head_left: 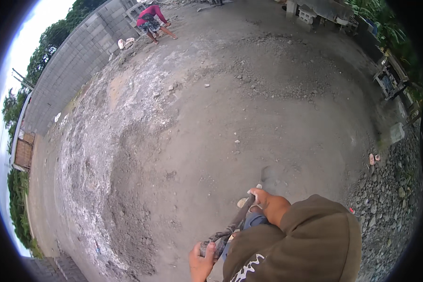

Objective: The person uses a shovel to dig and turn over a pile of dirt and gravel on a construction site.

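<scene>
A shovel with a dark, worn shaft slants across the front of my body. My left hand is closed around the thick, dark-wrapped grip at its near end. Farther along, my right hand is wrapped round the shaft close to the lower end. The grey blade rests against the grey ground and blends with it, so its outline is hard to make out. Beneath the shaft show part of my blue trousers and a pale shoe.
A rough ridge of gravelly, whitish soil runs along the left. Loose stones cover the right side, near a pair of slippers. Another person bends down by the block wall at the far left.
</scene>
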Demonstrator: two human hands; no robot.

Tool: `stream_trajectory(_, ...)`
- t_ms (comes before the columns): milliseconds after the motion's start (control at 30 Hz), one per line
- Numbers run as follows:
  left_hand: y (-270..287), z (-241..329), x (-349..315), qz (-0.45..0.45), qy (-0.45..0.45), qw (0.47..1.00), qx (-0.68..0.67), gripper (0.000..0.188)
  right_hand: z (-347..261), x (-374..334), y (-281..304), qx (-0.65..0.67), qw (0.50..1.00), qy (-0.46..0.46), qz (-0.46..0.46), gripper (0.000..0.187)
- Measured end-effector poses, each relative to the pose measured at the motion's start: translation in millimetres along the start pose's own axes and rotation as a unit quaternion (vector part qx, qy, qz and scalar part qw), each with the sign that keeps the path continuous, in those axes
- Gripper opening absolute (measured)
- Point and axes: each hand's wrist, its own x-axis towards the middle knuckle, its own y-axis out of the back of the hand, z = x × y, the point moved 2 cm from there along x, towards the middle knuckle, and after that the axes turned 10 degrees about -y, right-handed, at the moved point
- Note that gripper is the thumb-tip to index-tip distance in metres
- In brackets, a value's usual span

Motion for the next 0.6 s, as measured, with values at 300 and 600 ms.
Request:
stream_trajectory(300, 77.0, -104.1, -220.7, 0.441, 0.229, 0.741, -0.452, 0.024, 49.8, -29.8, -288.2, -0.054, 0.981, 0.065, -0.173, 0.017)
stream_trajectory(600, 22.6, -269.5, -416.1, 0.639, 0.401, 0.489, -0.438, 0.031, 275.5, -21.5, -467.5, -0.295, 0.949, 0.088, -0.066, 0.016)
